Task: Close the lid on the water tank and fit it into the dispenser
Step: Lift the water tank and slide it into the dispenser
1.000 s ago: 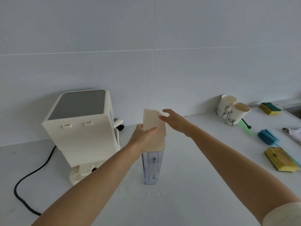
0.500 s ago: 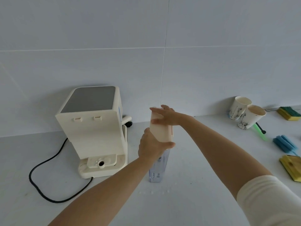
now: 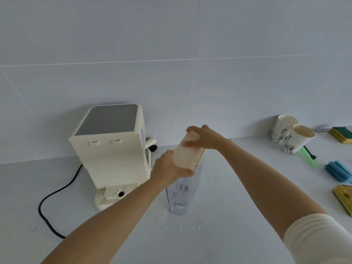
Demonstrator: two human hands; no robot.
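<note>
Water tank [image 3: 181, 195]: clear plastic, standing upright on the white counter [image 3: 228, 187], long axis vertical, base down, just right of the dispenser [image 3: 112, 149] and not touching it. Tank leans slightly, top toward the right.

Lid [image 3: 187, 152]: cream, on the tank's top, tilted; its long axis runs from near-left to far-right, far end raised. Whether it is fully seated cannot be told.

Left hand [image 3: 169, 170]: fingers wrapped around the tank's upper part just under the lid, thumb across the near end.

Right hand [image 3: 205, 139]: fingers curled over the lid's far, raised end, gripping it from above.

Dispenser: cream body, grey top panel, back face with two slots turned toward the camera; base socket exposed. Black cord [image 3: 55, 199] trails left from it.

Far right of counter: two paper cups [image 3: 293, 135], sponges [image 3: 339, 171].
</note>
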